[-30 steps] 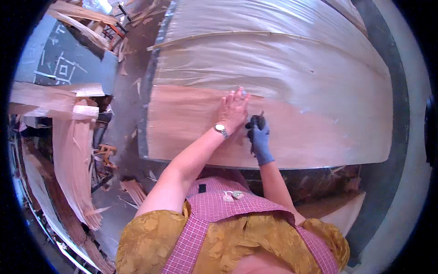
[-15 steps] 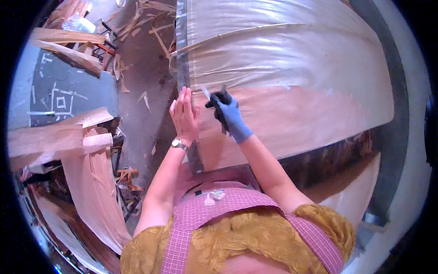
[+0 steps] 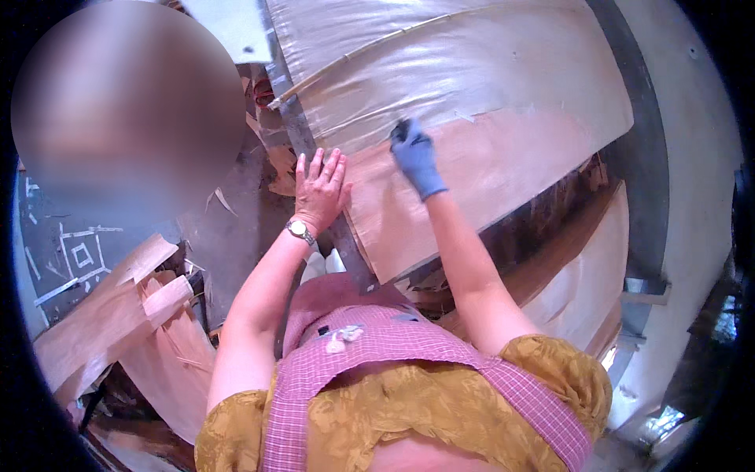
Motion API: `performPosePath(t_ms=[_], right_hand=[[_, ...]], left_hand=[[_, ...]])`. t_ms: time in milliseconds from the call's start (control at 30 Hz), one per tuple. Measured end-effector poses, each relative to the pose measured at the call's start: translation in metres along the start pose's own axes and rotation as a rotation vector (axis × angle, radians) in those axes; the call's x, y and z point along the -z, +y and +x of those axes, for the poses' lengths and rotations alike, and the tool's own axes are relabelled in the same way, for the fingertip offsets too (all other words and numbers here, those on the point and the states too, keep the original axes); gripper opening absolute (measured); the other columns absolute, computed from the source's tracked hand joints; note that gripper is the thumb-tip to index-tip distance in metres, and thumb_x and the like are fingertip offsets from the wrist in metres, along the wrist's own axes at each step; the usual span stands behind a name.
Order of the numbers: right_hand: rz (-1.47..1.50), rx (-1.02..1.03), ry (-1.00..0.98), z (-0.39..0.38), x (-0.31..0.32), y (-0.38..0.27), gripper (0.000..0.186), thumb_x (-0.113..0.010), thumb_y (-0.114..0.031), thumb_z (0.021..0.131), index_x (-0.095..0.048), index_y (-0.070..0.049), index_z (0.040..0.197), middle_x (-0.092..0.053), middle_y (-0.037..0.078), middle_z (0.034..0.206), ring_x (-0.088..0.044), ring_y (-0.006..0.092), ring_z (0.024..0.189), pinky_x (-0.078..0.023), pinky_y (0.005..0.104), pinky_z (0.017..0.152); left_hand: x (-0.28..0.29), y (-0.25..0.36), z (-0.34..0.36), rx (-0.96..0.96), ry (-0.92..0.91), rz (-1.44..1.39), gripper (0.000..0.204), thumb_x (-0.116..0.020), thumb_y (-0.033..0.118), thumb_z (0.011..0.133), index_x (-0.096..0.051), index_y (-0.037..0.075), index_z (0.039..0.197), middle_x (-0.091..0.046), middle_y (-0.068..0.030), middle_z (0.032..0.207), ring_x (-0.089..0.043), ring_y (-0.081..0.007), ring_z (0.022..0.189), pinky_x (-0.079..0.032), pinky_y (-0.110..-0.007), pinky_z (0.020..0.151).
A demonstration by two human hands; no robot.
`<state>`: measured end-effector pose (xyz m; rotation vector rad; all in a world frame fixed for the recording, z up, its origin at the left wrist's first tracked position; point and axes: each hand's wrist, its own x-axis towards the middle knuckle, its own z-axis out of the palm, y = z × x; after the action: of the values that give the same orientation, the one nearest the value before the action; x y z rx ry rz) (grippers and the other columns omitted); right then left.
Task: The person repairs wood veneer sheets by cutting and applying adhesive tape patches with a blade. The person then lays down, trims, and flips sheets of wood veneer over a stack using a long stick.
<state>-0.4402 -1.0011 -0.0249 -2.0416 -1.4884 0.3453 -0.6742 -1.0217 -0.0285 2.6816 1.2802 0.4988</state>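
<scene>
A big thin sheet of wood lies on the work table in front of the person. It is pinkish brown and very thin, like stiff paper. Its near corner sticks out past the table edge, close to the person's apron.

The left hand lies flat on the left edge of the sheet, fingers spread wide, holding nothing. It presses the sheet down. The right hand wears a blue glove and is closed around a small dark tool. I cannot tell what kind of tool it is. It touches the sheet where the pink wood meets a paler sheet lying farther back.

What could go wrong? The wood looks so thin that it could split or tear if the tool pushes too hard or catches on the grain. If the flat hand lifts or slides, the sheet could slip sideways and the tool could go off its line. The bare fingers rest near the tool, so a slip could hurt them. The hanging corner could bend and crack if the person leans on it.

Down on the left, more thin wood sheets and scraps lie in a pile on the floor. Someone could step on them and slip.
</scene>
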Motion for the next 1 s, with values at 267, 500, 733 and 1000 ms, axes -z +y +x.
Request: performPosePath(t_ms=[267,500,733,1000], right_hand=[[-0.479,-0.43,-0.192,0.021,0.071,0.059,0.05,-0.073,-0.044,0.078,-0.058,0.0,0.097,-0.069,0.018,0.093,-0.067,0.0358,0.084,-0.052,0.0435,0.076],[-0.131,-0.431,-0.104,0.012,0.063,0.054,0.06,-0.066,-0.056,0.081,-0.056,-0.003,0.107,-0.067,0.021,0.103,-0.065,0.0375,0.096,-0.051,0.0472,0.079],[-0.202,-0.327,0.154,-0.056,0.009,-0.04,0.036,-0.053,-0.044,0.092,-0.054,-0.012,0.108,-0.068,0.018,0.079,-0.065,0.0398,0.068,-0.049,0.0552,0.06],[-0.04,-0.499,0.114,-0.096,-0.051,-0.092,0.037,-0.058,-0.045,0.09,-0.059,-0.009,0.098,-0.067,0.02,0.089,-0.064,0.0403,0.087,-0.049,0.0505,0.074]], left_hand=[[0.006,-0.004,-0.001,0.004,-0.06,-0.034,0.05,-0.057,0.035,0.089,-0.054,0.011,0.133,-0.05,-0.0046,0.142,-0.041,-0.0281,0.133,-0.02,-0.052,0.113],[0.024,-0.012,0.022,-0.116,-0.096,-0.041,0.046,-0.057,0.034,0.089,-0.057,0.013,0.13,-0.052,-0.0043,0.138,-0.045,-0.0282,0.127,-0.025,-0.05,0.11],[0.045,-0.068,0.066,-0.115,-0.18,-0.378,0.035,-0.058,0.029,0.09,-0.062,0.013,0.12,-0.06,-0.0066,0.124,-0.056,-0.0262,0.11,-0.04,-0.04,0.094],[0.03,-0.166,0.131,-0.113,-0.006,-0.105,0.042,-0.063,0.036,0.085,-0.061,0.009,0.117,-0.057,-0.0076,0.123,-0.045,-0.0303,0.122,-0.036,-0.047,0.095]])
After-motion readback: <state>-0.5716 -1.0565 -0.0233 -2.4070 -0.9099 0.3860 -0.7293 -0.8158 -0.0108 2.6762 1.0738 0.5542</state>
